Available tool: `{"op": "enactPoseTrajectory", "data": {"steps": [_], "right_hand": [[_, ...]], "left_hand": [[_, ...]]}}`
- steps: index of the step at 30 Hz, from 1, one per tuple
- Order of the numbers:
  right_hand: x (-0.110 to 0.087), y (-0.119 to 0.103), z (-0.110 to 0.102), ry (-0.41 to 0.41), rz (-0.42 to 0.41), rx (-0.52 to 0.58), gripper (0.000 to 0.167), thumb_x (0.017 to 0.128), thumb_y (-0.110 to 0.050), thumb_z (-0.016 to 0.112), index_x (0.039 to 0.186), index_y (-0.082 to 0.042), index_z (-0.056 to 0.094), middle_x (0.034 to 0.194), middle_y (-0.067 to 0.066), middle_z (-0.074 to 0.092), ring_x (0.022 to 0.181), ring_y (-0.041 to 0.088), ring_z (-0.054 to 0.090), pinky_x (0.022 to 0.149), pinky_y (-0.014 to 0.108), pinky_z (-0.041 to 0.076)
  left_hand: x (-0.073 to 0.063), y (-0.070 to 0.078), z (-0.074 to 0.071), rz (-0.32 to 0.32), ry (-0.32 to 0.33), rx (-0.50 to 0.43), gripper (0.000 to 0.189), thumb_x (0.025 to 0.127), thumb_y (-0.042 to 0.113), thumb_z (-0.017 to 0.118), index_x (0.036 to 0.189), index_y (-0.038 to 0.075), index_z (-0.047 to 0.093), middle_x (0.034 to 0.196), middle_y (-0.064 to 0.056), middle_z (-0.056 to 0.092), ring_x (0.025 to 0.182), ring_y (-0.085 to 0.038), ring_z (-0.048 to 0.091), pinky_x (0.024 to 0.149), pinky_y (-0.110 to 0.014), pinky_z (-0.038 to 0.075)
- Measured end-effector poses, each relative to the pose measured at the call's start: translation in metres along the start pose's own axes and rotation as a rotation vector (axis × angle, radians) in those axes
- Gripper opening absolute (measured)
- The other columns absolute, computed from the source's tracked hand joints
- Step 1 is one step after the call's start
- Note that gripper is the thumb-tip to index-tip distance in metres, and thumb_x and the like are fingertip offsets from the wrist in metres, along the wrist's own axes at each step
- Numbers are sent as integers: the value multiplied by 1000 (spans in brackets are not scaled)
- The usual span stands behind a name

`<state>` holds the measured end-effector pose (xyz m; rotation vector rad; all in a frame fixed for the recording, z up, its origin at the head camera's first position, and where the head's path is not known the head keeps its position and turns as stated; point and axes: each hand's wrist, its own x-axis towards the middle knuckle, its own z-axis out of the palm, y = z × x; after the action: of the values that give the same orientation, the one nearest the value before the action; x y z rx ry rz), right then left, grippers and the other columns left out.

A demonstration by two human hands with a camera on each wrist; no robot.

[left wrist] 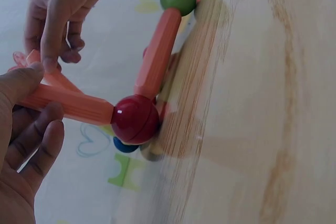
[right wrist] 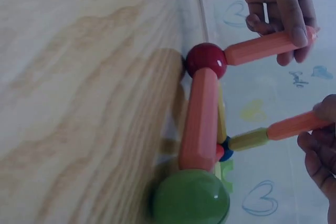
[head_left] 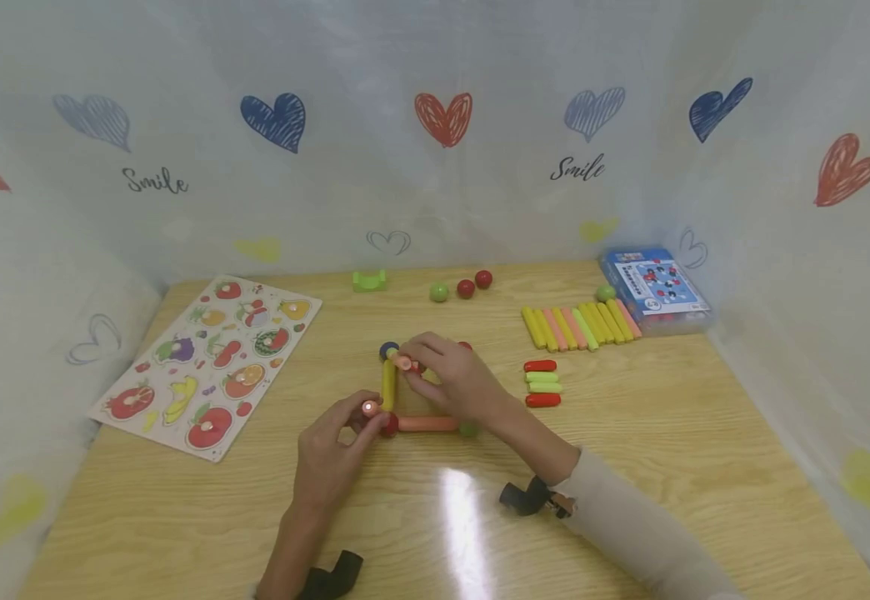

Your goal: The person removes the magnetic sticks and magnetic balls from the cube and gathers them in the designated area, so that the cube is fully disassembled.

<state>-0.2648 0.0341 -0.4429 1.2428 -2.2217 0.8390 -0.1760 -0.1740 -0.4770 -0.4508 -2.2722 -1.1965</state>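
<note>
My left hand [head_left: 327, 462] pinches an orange stick [left wrist: 73, 104] that rises from a red ball [left wrist: 135, 119]. My right hand [head_left: 459, 379] holds another orange stick [right wrist: 296, 125] near its far end. Its other end meets a short yellow-green stick [right wrist: 249, 139], which reaches the blue ball [right wrist: 227, 149]. On the table, a yellow stick [head_left: 388, 385] runs between the blue and red balls. One more orange stick [head_left: 427, 423] lies from the red ball to a green ball [right wrist: 191, 198]. Another red ball [head_left: 465, 346] shows partly behind my right hand.
A row of long sticks [head_left: 581, 327] and several short ones [head_left: 542, 388] lie to the right. Loose balls [head_left: 466, 288] and a green piece [head_left: 369, 282] sit at the back. A fruit board [head_left: 213, 367] lies left; a blue box [head_left: 660, 287] stands back right.
</note>
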Motion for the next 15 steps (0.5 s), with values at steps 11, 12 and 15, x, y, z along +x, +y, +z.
{"op": "enactPoseTrajectory", "data": {"steps": [11, 12, 15], "right_hand": [[27, 13, 14, -257, 432, 232, 6, 96, -16, 64, 92, -12, 61, 83, -3, 57, 74, 11, 52, 64, 21, 47], [28, 12, 15, -274, 451, 236, 7, 97, -16, 64, 94, -11, 61, 81, -2, 57, 72, 11, 52, 61, 21, 45], [30, 11, 14, -310, 508, 239, 9, 100, -17, 61, 96, -9, 59, 76, -1, 55, 66, 11, 49, 55, 21, 41]], "left_hand": [[-2, -2, -2, 23, 5, -24, 38, 77, 4, 86, 111, 13, 73, 93, 7, 72, 70, -5, 60, 60, -22, 53], [-2, -2, -1, 23, 2, -29, 38, 77, 4, 85, 112, 13, 73, 93, 8, 72, 70, -5, 60, 60, -22, 52], [-1, -2, 0, 21, -4, -28, 38, 77, 4, 86, 112, 13, 73, 93, 8, 71, 71, -4, 60, 61, -22, 53]]}}
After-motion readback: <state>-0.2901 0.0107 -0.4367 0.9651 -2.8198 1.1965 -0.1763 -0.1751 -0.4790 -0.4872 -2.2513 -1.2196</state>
